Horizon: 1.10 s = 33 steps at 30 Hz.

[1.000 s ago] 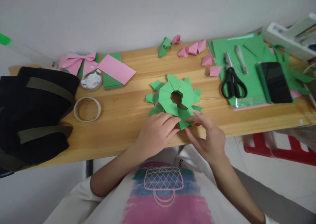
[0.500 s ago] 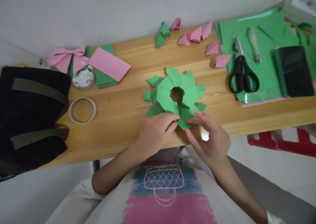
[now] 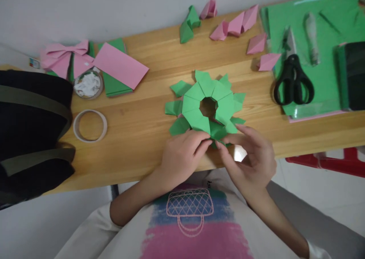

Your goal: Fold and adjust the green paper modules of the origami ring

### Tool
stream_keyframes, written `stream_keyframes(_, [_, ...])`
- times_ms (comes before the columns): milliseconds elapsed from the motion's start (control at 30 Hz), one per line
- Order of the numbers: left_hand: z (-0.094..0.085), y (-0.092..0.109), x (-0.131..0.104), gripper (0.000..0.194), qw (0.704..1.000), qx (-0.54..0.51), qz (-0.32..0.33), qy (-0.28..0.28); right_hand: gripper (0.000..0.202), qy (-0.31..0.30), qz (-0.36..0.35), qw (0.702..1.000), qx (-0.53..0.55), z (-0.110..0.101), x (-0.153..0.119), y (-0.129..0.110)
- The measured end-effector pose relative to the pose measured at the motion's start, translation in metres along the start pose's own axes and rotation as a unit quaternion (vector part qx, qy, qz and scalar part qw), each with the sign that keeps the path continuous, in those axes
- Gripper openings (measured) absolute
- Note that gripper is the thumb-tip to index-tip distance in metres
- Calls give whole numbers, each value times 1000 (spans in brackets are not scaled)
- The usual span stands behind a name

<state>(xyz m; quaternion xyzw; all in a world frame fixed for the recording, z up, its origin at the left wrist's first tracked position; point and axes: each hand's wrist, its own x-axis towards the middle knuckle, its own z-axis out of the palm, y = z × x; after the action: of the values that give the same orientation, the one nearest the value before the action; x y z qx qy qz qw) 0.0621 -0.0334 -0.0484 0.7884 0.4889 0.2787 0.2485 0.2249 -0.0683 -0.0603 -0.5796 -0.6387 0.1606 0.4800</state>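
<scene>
A green folded-paper ring (image 3: pixel 194 103) with pointed leaf-like tips and an eight-sided hole lies flat on the wooden table. My left hand (image 3: pixel 184 152) pinches the ring's near edge between thumb and fingers, close to a segment that dips below its neighbours. With thumb and index finger, my right hand (image 3: pixel 251 156) grips the near green flap just to the right. The fingertips of both hands almost meet there and partly cover the fold. Slivers of pink paper show under the ring's left side.
Behind the ring lie a green folded piece (image 3: pixel 188 25) and several pink folded pieces (image 3: pixel 236 24). Black-handled scissors (image 3: pixel 293 78) rest on green sheets (image 3: pixel 322 80) at the right. Leftward are a tape roll (image 3: pixel 104 127), a round container (image 3: pixel 88 85), a pink card (image 3: pixel 121 65) and a black bag (image 3: pixel 34 110).
The near flap, flat before, is now lifted and folded at its edge between my fingertips. My right thumb has come closer to my left fingers. The camera view has shifted slightly.
</scene>
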Motion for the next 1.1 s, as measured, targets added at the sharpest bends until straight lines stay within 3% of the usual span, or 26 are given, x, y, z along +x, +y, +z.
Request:
stream_keyframes(133, [1, 0, -4, 20, 996, 60, 64, 19, 62, 6, 66, 998, 18, 2, 0, -4])
stream_keyframes(333, [3, 0, -8, 12, 990, 84, 98, 61, 55, -6, 75, 994, 79, 4, 6, -11])
stream_keyframes(467, [1, -2, -6, 25, 995, 50, 61, 59, 66, -67, 5, 991, 114, -4, 13, -5])
stream_keyframes(533, [-1, -2, -4, 21, 997, 43, 55, 43, 73, -106, -37, 988, 107, -11, 20, 1])
stream_keyframes(667, [-5, -2, -3, 10, 998, 23, 48, 33, 72, -202, -145, 969, -10, -25, 46, 9])
stream_keyframes(767, [-8, -1, -1, 8, 999, -21, 14, 40, 64, -239, -210, 944, -89, -28, 67, 9])
stream_keyframes(900, [-14, -1, 3, 18, 996, -47, -67, 28, 50, -245, -289, 918, -120, -18, 84, 9])
stream_keyframes(1000, [-16, -3, 4, 14, 986, -98, -128, 35, 42, -257, -304, 907, -138, -8, 89, 9])
stream_keyframes(1100, [-13, -7, 5, 6, 957, -207, -195, 62, 38, -266, -302, 905, -136, -2, 90, 6])
